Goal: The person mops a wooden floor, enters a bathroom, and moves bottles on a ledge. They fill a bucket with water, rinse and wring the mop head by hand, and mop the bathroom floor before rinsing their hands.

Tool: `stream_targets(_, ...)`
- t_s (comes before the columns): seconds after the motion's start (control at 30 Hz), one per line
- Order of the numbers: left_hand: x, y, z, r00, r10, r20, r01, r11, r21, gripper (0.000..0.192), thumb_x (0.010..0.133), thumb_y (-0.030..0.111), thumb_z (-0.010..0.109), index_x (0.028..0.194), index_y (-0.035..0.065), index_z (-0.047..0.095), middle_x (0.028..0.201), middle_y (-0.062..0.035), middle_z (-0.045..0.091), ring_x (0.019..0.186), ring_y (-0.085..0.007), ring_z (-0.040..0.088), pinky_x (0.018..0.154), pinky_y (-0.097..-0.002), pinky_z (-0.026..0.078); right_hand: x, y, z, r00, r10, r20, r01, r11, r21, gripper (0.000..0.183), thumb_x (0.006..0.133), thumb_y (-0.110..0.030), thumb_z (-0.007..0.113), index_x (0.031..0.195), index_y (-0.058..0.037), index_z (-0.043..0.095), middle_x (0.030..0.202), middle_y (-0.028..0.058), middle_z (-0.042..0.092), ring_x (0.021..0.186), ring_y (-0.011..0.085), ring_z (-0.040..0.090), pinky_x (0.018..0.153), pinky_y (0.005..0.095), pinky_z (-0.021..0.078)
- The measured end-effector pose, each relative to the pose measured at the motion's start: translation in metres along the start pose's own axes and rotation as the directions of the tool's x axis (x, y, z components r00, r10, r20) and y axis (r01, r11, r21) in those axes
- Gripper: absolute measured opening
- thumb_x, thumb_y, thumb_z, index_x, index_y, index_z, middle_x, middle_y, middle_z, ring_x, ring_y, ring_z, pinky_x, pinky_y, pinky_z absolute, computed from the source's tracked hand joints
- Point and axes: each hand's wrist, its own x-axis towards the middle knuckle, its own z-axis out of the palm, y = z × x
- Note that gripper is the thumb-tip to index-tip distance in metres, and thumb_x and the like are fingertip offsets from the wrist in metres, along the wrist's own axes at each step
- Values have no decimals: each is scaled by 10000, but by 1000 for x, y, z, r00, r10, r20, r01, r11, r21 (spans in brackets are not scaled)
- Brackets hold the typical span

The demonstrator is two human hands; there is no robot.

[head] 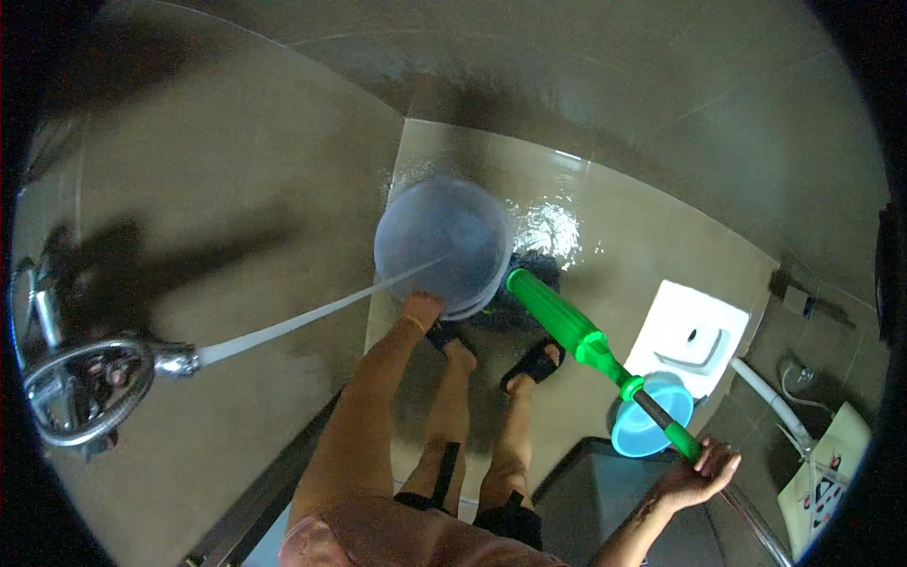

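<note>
A translucent plastic bucket (446, 244) stands near the wall corner, with my left hand (423, 307) at its near rim; the fingers are partly hidden. A white stream (283, 327) runs from a chrome fitting at the left into the bucket. My right hand (712, 469) grips the metal pole of a mop with a green plastic sleeve (560, 312), slanting down from lower right towards the bucket. A dark, wet mop head (524, 294) lies on the floor beside the bucket, partly hidden behind it and the green part.
A white squat toilet (691, 333) lies at the right, a light-blue basin (652, 418) beside it. A dark mat or panel (609, 489) is below. Chrome taps with a coiled hose (88, 390) are on the left wall. Wet floor tiles (553, 227) shine near the bucket.
</note>
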Motion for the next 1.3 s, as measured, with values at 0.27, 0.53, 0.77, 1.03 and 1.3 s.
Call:
stream_targets(0.27,-61,-67,11,999,4,-42,-22,900,-435,244,791,162,471,1008,58,515,903,-169,582,815,-307,577,682,-415,457,-5,-3,12,997,62,50,-69,989,132,305,855,-233,443,606,-131,300,495,-35,246,446,66,236,628,267,370)
stream_targets(0.53,-67,-17,-65,785,54,617,11,995,-101,254,766,188,528,987,67,559,918,-136,593,847,-275,580,673,-396,459,1,-2,7,998,33,62,-39,994,106,319,861,-229,431,597,-131,281,509,-31,235,461,71,233,636,269,348)
stream_targets(0.77,-55,7,-33,806,43,591,-68,997,21,246,766,180,530,984,74,574,920,-129,597,839,-265,583,662,-392,463,-4,-8,17,993,1,118,-15,994,112,353,867,-231,424,569,-140,257,512,-31,222,464,71,229,634,265,336)
stream_targets(1.03,-20,-26,21,838,193,510,-212,977,-22,239,767,172,532,981,82,591,921,-120,601,829,-253,586,650,-387,467,-15,-7,30,983,-20,182,-2,993,120,352,865,-221,427,569,-140,255,512,-32,215,461,70,229,642,266,333)
stream_targets(1.3,-25,-1,-79,830,0,559,-74,991,110,270,754,224,575,1009,143,607,1079,-36,570,991,-218,541,785,-353,435,-10,-11,23,992,-23,121,14,997,79,290,860,-212,415,619,-143,268,506,-40,228,450,66,256,636,269,344)
